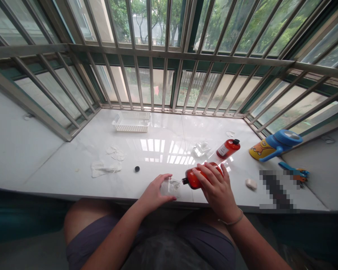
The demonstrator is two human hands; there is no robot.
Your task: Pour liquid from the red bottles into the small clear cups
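My right hand point(219, 192) grips a red bottle point(192, 179) from above. The bottle lies tilted on its side in the air, its uncapped black neck pointing left. Just left of that neck, the thumb and fingers of my left hand point(151, 193) curve around a small clear container point(169, 186) at the front of the ledge. Something small and shiny shows inside it, too unclear to name. A black cap point(137, 169) lies on the ledge to the left. Behind my right hand stands a second red bottle point(227, 149), capped and with a white label.
White ledge point(169, 123) in front of a barred window. A white basket point(131, 123) stands at the back left, crumpled white gloves point(105, 168) nearer. Clear plastic point(201, 149), a blue-and-yellow bottle point(274, 145), a small pale object point(251, 183) and blue-orange tools point(295, 173) lie rightward.
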